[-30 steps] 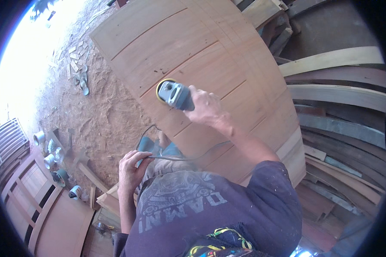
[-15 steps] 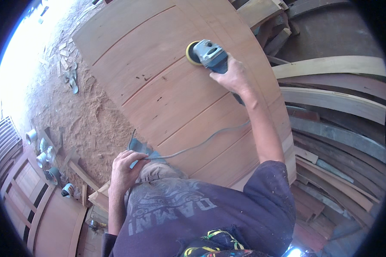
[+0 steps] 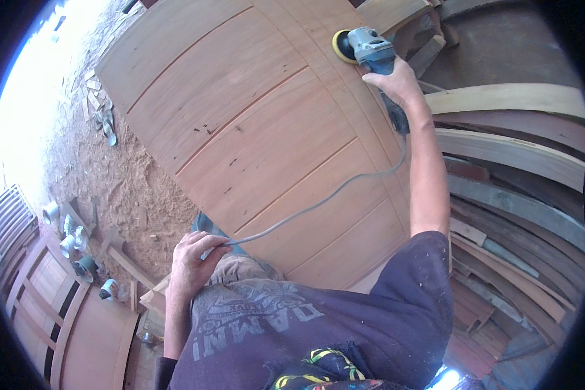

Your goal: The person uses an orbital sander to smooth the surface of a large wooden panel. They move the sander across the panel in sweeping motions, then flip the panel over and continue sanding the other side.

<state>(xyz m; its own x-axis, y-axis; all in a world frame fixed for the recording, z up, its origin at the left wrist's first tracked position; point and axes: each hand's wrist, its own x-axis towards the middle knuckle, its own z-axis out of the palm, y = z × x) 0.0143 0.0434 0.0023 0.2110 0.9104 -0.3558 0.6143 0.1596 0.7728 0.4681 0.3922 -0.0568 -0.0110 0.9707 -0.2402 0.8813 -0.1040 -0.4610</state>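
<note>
A large wooden door panel with grooved lines lies in front of me. My right hand is wrapped round the blue-and-grey body of a power sander. Its round yellow-edged pad is tilted over the panel's far right part; I cannot tell whether it touches the wood. From the sander's rear end a grey power cord curves across the panel to my left hand. That hand is closed on the cord by my waist. Small dark marks show on the panel's surface.
Stacked boards and planks line the right side. On the left, sawdust-covered ground holds a pair of sandals and wood scraps. Several cans and another framed door are at the lower left.
My right hand has carried the sander away and to the right across the panel, toward its far right edge. The cord trails further over the wood. My left hand keeps its hold near my waist.
</note>
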